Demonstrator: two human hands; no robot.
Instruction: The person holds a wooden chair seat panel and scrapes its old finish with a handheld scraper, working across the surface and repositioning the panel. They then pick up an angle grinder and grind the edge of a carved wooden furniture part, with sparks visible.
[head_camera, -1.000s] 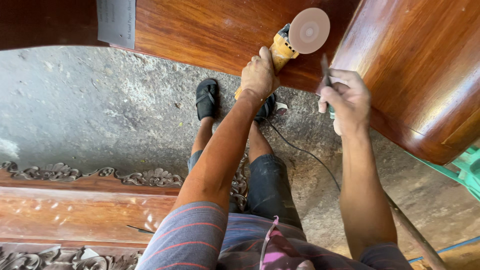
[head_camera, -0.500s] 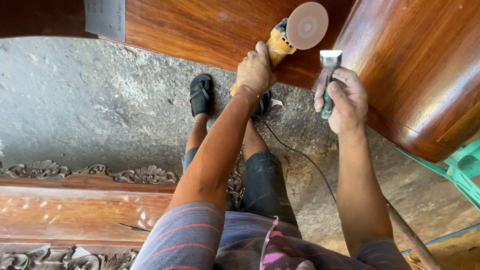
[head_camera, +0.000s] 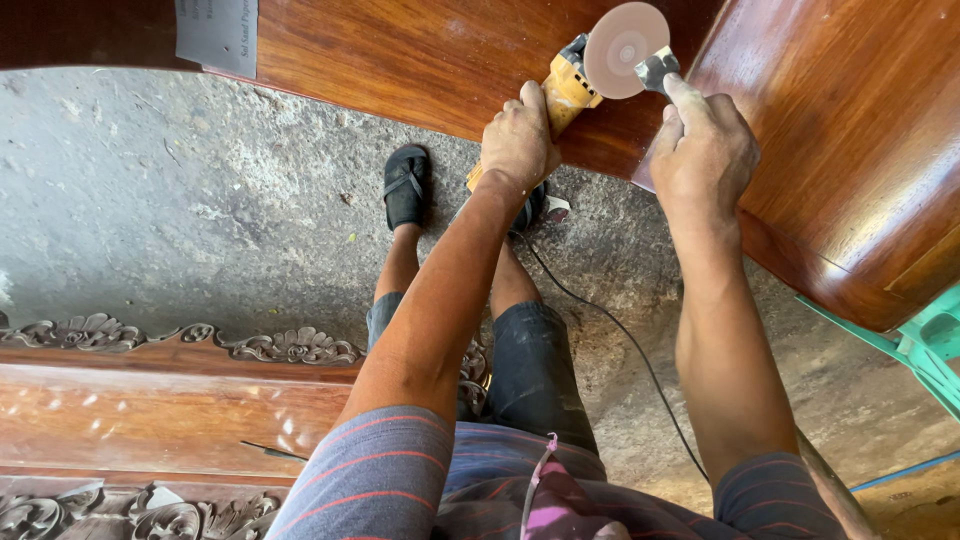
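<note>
Both hands were on the tool. Left hand (head_camera: 518, 135) was clamped round the yellow grinder (head_camera: 565, 95) body, long axis running near-left to far-right, disc (head_camera: 625, 50) end pointing far-right over the wood panel (head_camera: 420, 50). Right hand (head_camera: 705, 150) pinched a small metal tool (head_camera: 657, 70) touching the disc's right edge. Cord (head_camera: 620, 340) trailed near across the concrete floor (head_camera: 150, 200).

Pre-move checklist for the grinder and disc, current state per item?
1. Left hand gripping the yellow grinder body: ok.
2. Right hand holding a small metal tool at the sanding disc: ok.
3. Disc stopped: cannot tell.
4. Black cord clear of feet: not ok, it runs down past the sandalled foot.
5. Disc clear of the varnished wood panel: cannot tell, it overlaps the panel in view.
</note>
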